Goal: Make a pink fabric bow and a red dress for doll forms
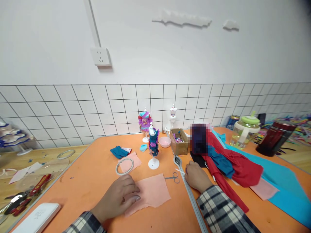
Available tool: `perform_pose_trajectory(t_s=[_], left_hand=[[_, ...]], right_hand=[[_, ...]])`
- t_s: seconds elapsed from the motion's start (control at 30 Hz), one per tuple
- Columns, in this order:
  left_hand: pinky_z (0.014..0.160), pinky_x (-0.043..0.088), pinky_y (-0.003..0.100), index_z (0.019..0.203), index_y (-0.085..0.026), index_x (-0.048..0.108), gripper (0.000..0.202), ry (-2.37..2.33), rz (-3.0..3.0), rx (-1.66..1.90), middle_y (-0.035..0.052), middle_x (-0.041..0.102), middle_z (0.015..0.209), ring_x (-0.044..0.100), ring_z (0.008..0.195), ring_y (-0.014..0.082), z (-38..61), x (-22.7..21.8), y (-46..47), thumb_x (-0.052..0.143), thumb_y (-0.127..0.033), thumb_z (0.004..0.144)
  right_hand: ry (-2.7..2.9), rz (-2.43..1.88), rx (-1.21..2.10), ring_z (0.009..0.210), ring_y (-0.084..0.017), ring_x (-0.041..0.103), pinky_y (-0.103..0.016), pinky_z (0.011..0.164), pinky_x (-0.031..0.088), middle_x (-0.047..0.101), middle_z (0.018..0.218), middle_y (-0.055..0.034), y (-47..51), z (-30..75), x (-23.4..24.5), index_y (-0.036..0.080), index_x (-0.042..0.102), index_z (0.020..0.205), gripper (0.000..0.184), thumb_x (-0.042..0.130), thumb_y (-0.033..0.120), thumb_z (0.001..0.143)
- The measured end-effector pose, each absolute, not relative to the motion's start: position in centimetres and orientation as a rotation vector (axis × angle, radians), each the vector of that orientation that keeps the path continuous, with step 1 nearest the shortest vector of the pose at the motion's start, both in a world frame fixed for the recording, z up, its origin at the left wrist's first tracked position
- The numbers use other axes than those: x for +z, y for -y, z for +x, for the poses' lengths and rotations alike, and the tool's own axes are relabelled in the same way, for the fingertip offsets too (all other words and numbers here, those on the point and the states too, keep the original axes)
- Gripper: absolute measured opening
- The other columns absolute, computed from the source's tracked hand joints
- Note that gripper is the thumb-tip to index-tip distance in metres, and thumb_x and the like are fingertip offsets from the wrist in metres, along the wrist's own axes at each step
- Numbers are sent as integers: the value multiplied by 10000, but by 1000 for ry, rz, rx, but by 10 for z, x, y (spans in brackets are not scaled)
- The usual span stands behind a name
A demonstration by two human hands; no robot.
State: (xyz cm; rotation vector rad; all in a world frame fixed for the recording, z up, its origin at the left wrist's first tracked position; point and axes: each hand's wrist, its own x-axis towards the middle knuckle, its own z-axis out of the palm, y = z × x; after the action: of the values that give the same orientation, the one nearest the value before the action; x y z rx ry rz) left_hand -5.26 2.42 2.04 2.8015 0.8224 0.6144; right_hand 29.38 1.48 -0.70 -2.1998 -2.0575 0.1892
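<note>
My left hand lies on a piece of pink crepe-like material, its thumb apart from the fingers. My right hand is closed just right of a grey gooseneck holder arm. A thin white strip runs from its fingers across that arm; the fingertips are partly hidden. Small scissors lie between the hands, beside the pink piece. Beyond them stands a mini dress form in dark blue and purple ruffles on a white base. A tape roll rests on another pink scrap.
Behind are a second dressed form, a bare white form, a pink bowl and a cardboard box. Red cloth, blue sheets, a jug and a dark tumbler stand right. A white power bank lies left.
</note>
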Motion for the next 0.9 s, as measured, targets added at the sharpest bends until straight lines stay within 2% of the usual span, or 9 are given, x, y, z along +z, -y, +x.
perform_pose_trajectory(t_s=[0.17,0.27,0.4,0.57,0.73,0.83,0.9], left_hand=[[714,461,344,899,-241,681,196,-781,2825,631,71,686,828,597,805,220,-53,16,-25,495,-300,915],[728,463,330,895,-242,669,149,-761,2816,649,53,689,845,602,820,209,-52,19,-25,522,-262,900],[769,460,341,906,-255,669,166,-761,2790,628,40,699,865,602,834,210,-50,22,-25,504,-239,901],[757,456,349,906,-248,680,206,-795,2751,535,56,702,873,597,839,219,-51,20,-27,478,-291,918],[772,453,352,911,-244,677,208,-784,2746,541,53,700,869,593,844,220,-50,22,-26,475,-293,920],[774,448,342,909,-245,674,192,-762,2748,564,47,697,871,594,844,212,-51,22,-27,483,-271,915],[768,446,335,913,-244,674,188,-759,2750,562,48,695,878,594,842,209,-51,21,-28,488,-268,914]], right_hand=[[2021,-2161,240,980,-248,582,-313,828,403,588,1085,-188,-10,293,-3,97,630,948,327,350,-32,840],[1944,-2118,284,924,-217,602,-293,786,401,595,1070,-168,-11,298,0,111,597,972,326,331,-35,852],[1766,-2059,389,894,-211,630,-287,736,419,636,987,-132,-17,311,-3,135,566,1004,209,372,125,928],[1565,-1956,587,679,-151,657,-245,573,455,670,819,-49,-24,308,-15,152,500,1174,380,210,320,993],[1480,-1867,542,702,-168,626,-249,591,444,622,777,-13,-26,308,-15,169,552,1141,336,470,370,884],[1465,-1897,453,660,-164,595,-255,583,411,605,757,-1,-23,320,-10,177,570,1158,359,492,361,859],[1553,-2031,375,712,-178,597,-268,606,393,620,802,-32,-20,328,-7,188,644,1025,304,507,400,856]])
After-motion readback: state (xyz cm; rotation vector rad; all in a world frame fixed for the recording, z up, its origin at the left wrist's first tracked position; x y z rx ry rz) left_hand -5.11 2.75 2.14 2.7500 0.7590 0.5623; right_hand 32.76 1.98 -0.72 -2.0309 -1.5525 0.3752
